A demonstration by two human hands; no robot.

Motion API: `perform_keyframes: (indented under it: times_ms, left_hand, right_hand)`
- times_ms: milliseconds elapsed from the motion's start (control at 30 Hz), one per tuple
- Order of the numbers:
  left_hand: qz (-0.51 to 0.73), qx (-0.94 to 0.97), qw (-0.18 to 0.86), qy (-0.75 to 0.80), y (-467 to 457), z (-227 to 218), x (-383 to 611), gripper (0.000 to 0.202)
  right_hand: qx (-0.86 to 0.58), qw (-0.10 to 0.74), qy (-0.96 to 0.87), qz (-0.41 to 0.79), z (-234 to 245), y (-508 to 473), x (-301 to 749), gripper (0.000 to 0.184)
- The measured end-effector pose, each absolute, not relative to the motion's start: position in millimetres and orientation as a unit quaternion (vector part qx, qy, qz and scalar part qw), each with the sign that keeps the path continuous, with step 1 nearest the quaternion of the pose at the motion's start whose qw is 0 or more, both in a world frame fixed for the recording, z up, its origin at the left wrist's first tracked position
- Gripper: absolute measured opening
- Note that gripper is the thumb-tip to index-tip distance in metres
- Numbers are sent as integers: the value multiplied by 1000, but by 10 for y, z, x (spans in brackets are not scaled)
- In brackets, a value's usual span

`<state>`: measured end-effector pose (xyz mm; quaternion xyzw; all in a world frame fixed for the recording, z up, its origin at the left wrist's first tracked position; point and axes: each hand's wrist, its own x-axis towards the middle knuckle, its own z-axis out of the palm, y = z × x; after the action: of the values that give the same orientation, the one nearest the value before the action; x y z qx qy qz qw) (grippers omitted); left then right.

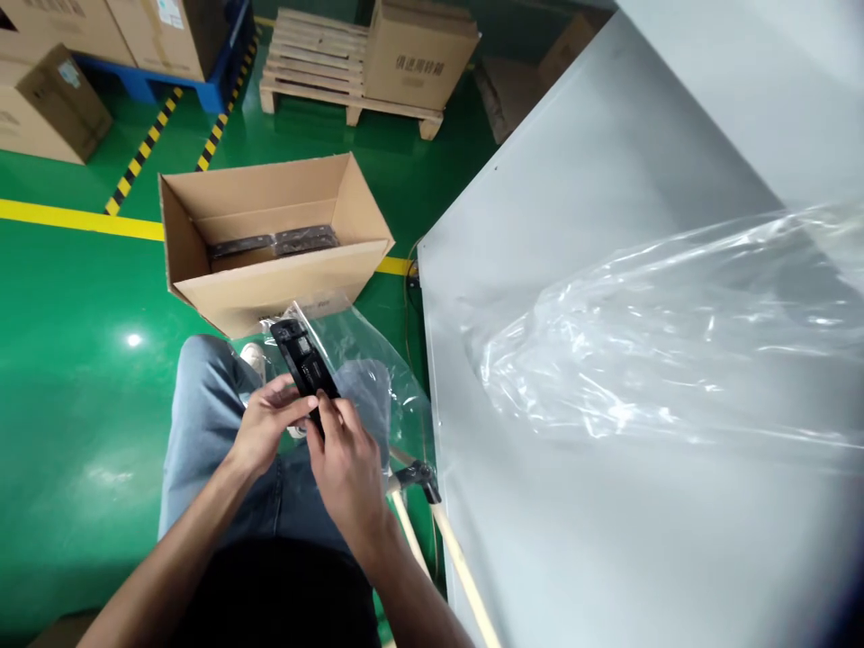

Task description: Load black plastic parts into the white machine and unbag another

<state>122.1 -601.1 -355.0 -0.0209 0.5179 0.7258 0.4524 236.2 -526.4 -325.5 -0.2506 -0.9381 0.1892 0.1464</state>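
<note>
A long black plastic part (305, 360) with small slots and recesses on its upper face is held over my lap, tilted with its far end to the left. My left hand (271, 416) grips its left side, thumb across the top. My right hand (346, 450) is closed on the near end, fingers bent over it. Clear plastic film (388, 369) hangs around and to the right of the part; whether it encloses the part I cannot tell. Just beyond stands an open cardboard box (283, 279), with several dark strip-like pieces (297, 241) lying inside.
At right is a large grey panel surface (573, 531) with crumpled clear plastic sheeting (627, 360) on it. A pale tube frame with a black joint (419, 477) stands beside my right forearm. Further off are a wooden pallet (310, 54), a carton (418, 58) and a blue pallet (220, 85).
</note>
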Motion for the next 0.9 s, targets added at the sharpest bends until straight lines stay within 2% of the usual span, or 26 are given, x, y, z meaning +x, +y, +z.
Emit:
perform_keyframes:
  times_ms: [133, 233, 267, 333, 367, 433, 500, 533, 733, 900]
  left_hand:
    - [714, -31, 438, 546, -5978, -3536, 1212, 40]
    - [701, -27, 440, 561, -6010, -3521, 1180, 40]
    - [695, -22, 441, 568, -6027, -3508, 1166, 41]
    - [684, -5, 445, 578, -6065, -3475, 1134, 42]
    - [679, 5, 449, 581, -6085, -3458, 1117, 42]
    - [670, 23, 459, 583, -6128, -3436, 1082, 41]
    - [664, 31, 467, 583, -6172, -3432, 1043, 39]
    - [661, 31, 472, 582, -6194, -3436, 1021, 39]
    - [643, 28, 490, 588, -6276, -3442, 906, 41]
    - [641, -2, 461, 613, -6263, -3372, 851, 39]
  right_hand:
    - [-229, 121, -932, 252, -3182, -5176, 2392, 31]
    - [-244, 209, -913, 250, -3062, -5018, 2435, 24]
    - [-273, 249, -898, 240, -3027, -4937, 2450, 26]
    - [-352, 290, -857, 239, -2989, -4734, 2484, 43]
    - [-391, 275, -836, 267, -2990, -4621, 2503, 54]
    - [-437, 184, -786, 395, -3027, -4408, 2546, 69]
    - [-437, 81, -723, 529, -3087, -4258, 2589, 62]
    - [-434, 57, -697, 569, -3117, -4217, 2608, 57]
    - [-447, 109, -646, 608, -3196, -4277, 2644, 54]
    - [-472, 146, -587, 642, -3225, -4268, 2665, 55]
